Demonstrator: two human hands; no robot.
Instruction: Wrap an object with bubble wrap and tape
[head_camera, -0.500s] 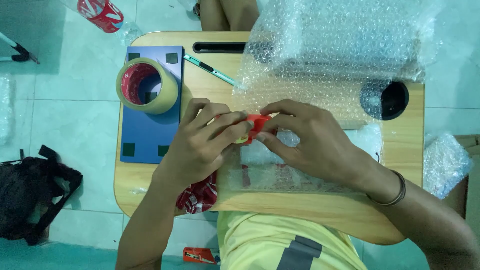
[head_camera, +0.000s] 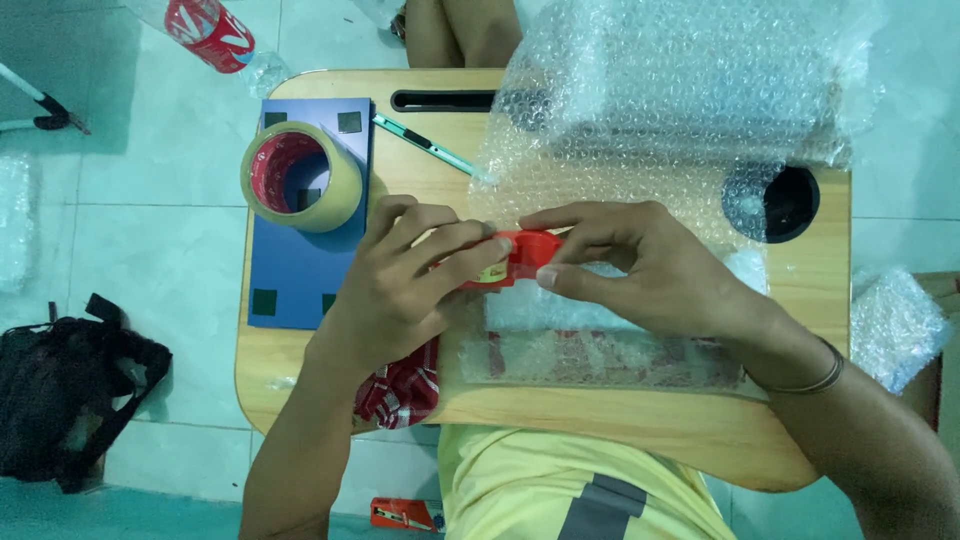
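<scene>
My left hand (head_camera: 400, 280) and my right hand (head_camera: 640, 265) meet over the middle of a small wooden lap table (head_camera: 620, 420). Both grip a red tape dispenser (head_camera: 520, 255) between the fingertips, the left hand on its left end, the right hand pinching its right side. Under the hands lies a flat item wrapped in bubble wrap (head_camera: 600, 350), with red showing through the wrap. A red patterned packet (head_camera: 405, 390) pokes out under my left wrist.
A big roll of brown packing tape (head_camera: 300, 178) stands on a blue board (head_camera: 300, 260) at the table's left. A green pen-like cutter (head_camera: 425, 140) lies beside it. A large heap of bubble wrap (head_camera: 680, 90) covers the far right; a black cup hole (head_camera: 785, 205) is there. A black bag (head_camera: 70, 390) and a plastic bottle (head_camera: 205, 30) lie on the floor.
Both hands stay on the red dispenser; the fingers have shifted slightly around it. Nothing else has moved.
</scene>
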